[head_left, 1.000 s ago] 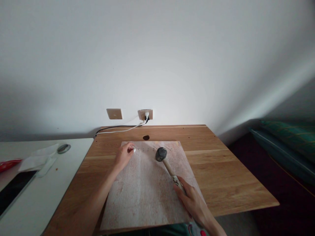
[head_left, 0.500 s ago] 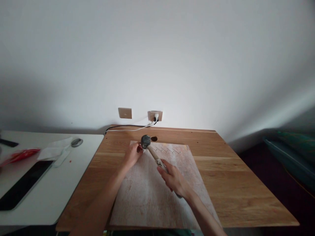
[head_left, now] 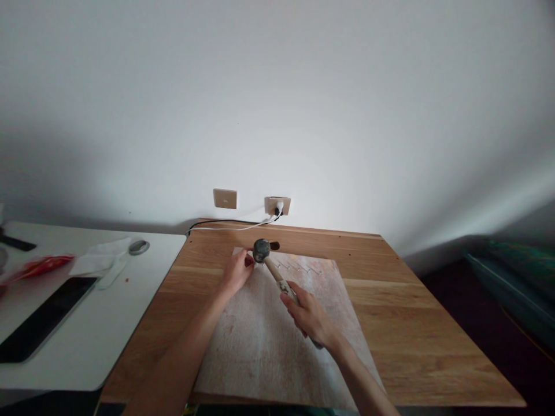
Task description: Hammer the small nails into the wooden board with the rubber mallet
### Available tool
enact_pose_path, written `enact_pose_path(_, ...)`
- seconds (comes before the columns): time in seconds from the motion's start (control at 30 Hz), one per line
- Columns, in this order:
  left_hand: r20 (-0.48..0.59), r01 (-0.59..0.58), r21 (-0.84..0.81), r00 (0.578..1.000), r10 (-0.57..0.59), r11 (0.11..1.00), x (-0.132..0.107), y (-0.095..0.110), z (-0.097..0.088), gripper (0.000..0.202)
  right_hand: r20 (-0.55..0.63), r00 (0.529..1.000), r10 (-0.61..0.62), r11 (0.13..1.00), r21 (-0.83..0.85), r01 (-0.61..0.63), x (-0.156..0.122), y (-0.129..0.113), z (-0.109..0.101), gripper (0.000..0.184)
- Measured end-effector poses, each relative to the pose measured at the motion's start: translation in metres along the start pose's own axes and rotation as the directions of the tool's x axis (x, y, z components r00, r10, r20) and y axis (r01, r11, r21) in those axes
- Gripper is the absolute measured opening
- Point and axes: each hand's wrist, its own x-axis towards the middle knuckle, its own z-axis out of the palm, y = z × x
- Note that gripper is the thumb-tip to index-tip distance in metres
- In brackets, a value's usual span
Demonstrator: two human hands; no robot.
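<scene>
My right hand (head_left: 310, 315) is wrapped round the worn, pale handle of a mallet (head_left: 261, 251) with a rounded black head. The mallet slants up to the left, its head over the far left part of a whitish, worn board (head_left: 277, 341). Close beside the head, my left hand (head_left: 237, 270) is closed in a pinch at the board's far left corner. Its fingertips are on what looks like a nail, mostly hidden by the mallet head. Several thin nails (head_left: 299, 267) stand in a row along the board's far edge, right of the mallet head.
The board lies on a wooden table (head_left: 403, 323) against a white wall. Cables run from a wall socket (head_left: 277, 205) behind it. On a white table (head_left: 87, 346) at left are a black phone-like slab (head_left: 47, 318), a tape roll (head_left: 139, 247), white paper (head_left: 99, 257) and a red packet (head_left: 45, 264).
The view has shifted slightly, so most things sit a little farther right. Both hands keep their grip, and the mallet head stays beside my left fingertips.
</scene>
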Motion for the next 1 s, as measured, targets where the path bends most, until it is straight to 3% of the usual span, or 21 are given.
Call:
enact_pose_path(0.17, -0.024, 0.01, 0.014, 1.0, -0.01, 1.0, -0.0001, 0.0004, -0.0015, 0.036, -0.004, 1.0, -0.023, 0.999, -0.038, 0.023, 0.0014, 0.003, -0.0002, 0.034)
enact_pose_path(0.53, 0.003, 0.017, -0.034, 1.0, -0.017, 0.999, 0.0001, -0.0013, -0.0039, 0.045, -0.027, 0.999, -0.024, 0.998, -0.053, 0.022, 0.0017, 0.0027, 0.0022, 0.028)
enact_pose_path(1.0, 0.009, 0.024, -0.017, 1.0, -0.024, 1.0, -0.0009, 0.0002, -0.0072, 0.042, -0.004, 0.999, -0.049, 0.993, 0.104, 0.049, 0.002, 0.0013, 0.0061, 0.022)
